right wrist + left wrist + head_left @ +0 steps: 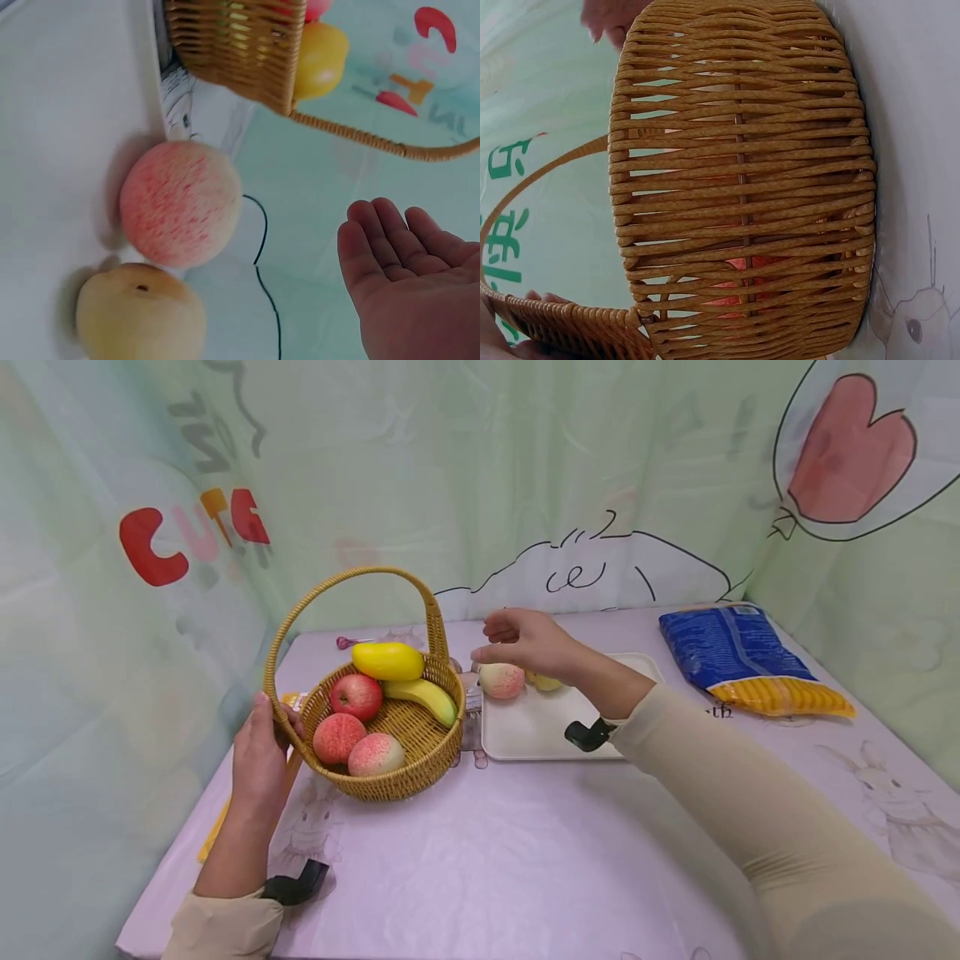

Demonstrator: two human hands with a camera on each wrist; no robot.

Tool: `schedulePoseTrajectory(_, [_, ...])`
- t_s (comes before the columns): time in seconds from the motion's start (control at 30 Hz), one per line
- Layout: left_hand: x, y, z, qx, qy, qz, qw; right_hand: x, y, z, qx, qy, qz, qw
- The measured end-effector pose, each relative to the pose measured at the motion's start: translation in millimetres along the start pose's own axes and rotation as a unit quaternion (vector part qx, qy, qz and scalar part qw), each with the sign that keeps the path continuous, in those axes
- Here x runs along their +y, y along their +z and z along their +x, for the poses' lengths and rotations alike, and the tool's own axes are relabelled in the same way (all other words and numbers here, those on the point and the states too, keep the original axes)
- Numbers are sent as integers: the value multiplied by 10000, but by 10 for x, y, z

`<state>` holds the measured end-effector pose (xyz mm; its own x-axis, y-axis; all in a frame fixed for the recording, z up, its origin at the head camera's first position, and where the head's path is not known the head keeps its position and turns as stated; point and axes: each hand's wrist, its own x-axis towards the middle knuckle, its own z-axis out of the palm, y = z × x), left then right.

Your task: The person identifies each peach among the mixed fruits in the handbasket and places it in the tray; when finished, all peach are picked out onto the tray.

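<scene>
My left hand [258, 752] grips the handle of a wicker basket [420, 764] low on its left side. Inside the basket lie a yellow mango [387, 661], a banana [427, 697], a red apple [356, 697] and two peaches [377, 754]. My right hand [536, 643] hovers above the white tray [540, 739], its fingers relaxed and holding nothing, as the right wrist view confirms. Beneath it on the tray sit a pink-and-white peach [180, 202] and, touching or close beside that, a yellow round fruit [142, 319], partly hidden by my hand in the head view.
A blue and yellow plastic bag [750, 656] lies at the back right of the table. Behind the basket is a small pink-purple item [345, 642]. Something flat and orange [215, 827] lies beneath my left forearm. Printed curtains enclose the table on its back and sides.
</scene>
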<state>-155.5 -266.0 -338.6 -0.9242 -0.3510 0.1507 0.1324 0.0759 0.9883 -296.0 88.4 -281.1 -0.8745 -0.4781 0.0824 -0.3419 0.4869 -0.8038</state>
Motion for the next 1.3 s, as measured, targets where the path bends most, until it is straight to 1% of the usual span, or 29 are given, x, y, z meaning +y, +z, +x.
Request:
schedulePoseTrajectory(0.17, [6, -3, 3, -11, -44, -38, 10000, -173, 71, 26, -290, -93, -62, 9995])
schedulePoseTrajectory(0.43, [7, -1, -1, -7, -71, -93, 9999, -377, 179, 106, -706, -199, -360, 9967])
schedulePoseTrajectory(0.6, [7, -2, 3, -6, -68, -82, 9999, -491, 252, 159, -881, -317, -542, 9941])
schedulePoseTrajectory(0.9, [14, -11, 4, -9, -147, -27, 9999, -624, 426, 247, -1262, -270, -681, 9893])
schedulePoseTrajectory(1.0, [17, -15, 6, -2, -116, -20, 9999, -662, 493, 287, -1422, -295, -793, 9862])
schedulePoseTrajectory(1.07, [17, -16, 9, 4, -101, -43, 9999, -685, 537, 310, -1543, -243, -885, 9838])
schedulePoseTrajectory(1.2, [13, -12, 18, 6, -63, -82, 9999, -726, 624, 361, -1775, -175, -1178, 9769])
schedulePoseTrajectory(1.3, [9, -9, 23, -11, -37, -115, 9999, -756, 691, 400, -1899, -257, -1444, 9708])
